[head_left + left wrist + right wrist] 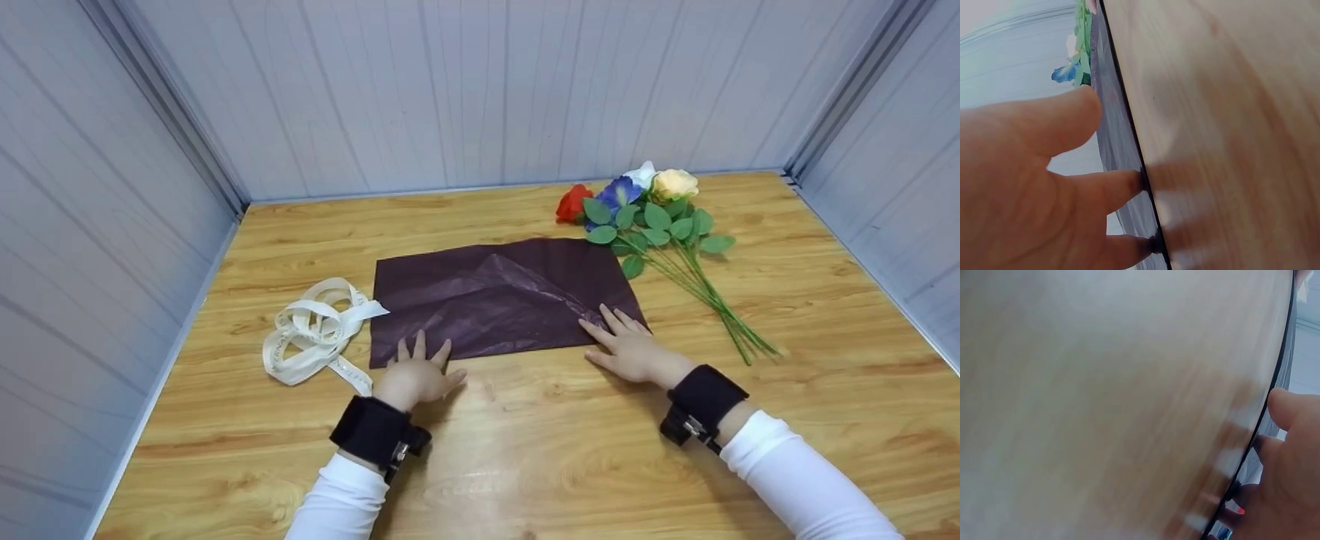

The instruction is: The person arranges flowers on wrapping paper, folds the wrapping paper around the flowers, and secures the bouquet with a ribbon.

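Note:
A dark purple sheet of wrapping paper (480,285) lies flat on the wooden table, lightly creased across its middle. My left hand (418,377) rests with spread fingers on its near left edge; in the left wrist view the fingertips (1134,181) touch that edge. At the near right corner my right hand (630,352) lies with its fingers spread on the paper. The right wrist view shows that hand (1292,467) along the same dark edge. Neither hand grips anything.
A loosely coiled cream ribbon (304,367) lies left of the paper, one end over its edge. Several artificial flowers lie at the back right, among them a red one (573,203), a blue one (619,193) and green stems (720,304). Pale panels (465,97) wall the table.

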`<control>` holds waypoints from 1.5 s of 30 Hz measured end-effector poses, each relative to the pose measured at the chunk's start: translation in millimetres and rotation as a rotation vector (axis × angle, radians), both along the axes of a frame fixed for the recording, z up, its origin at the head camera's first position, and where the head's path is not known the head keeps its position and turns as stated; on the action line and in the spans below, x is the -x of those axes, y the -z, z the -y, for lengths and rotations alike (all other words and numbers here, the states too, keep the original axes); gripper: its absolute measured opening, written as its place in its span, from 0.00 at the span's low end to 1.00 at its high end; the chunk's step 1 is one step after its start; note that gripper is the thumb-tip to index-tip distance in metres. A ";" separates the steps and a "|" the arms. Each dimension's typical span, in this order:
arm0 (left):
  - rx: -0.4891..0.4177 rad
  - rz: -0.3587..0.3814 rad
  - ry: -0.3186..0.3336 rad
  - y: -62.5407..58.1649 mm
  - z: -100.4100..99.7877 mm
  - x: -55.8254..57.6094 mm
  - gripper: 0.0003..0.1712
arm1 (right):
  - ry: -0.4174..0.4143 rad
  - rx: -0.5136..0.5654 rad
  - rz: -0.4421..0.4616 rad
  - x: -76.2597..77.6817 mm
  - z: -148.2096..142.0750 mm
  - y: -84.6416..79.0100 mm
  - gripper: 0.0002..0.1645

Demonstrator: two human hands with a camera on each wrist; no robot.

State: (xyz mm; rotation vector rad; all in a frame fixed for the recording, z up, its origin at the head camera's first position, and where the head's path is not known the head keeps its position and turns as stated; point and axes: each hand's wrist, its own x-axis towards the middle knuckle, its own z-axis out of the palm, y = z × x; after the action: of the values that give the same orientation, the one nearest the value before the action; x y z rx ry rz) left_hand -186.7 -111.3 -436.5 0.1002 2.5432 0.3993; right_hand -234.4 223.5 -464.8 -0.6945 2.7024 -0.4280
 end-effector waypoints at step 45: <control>-0.549 -0.481 -0.575 28.7 46.3 35.3 0.25 | 0.612 0.501 -0.454 35.0 1.7 5.6 0.21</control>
State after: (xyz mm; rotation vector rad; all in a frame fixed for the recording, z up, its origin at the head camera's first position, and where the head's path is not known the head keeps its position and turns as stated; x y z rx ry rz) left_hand -221.9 -157.7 -465.1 -0.3853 2.8141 1.4415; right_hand -269.5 221.8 -470.5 -0.0355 3.2423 -1.2593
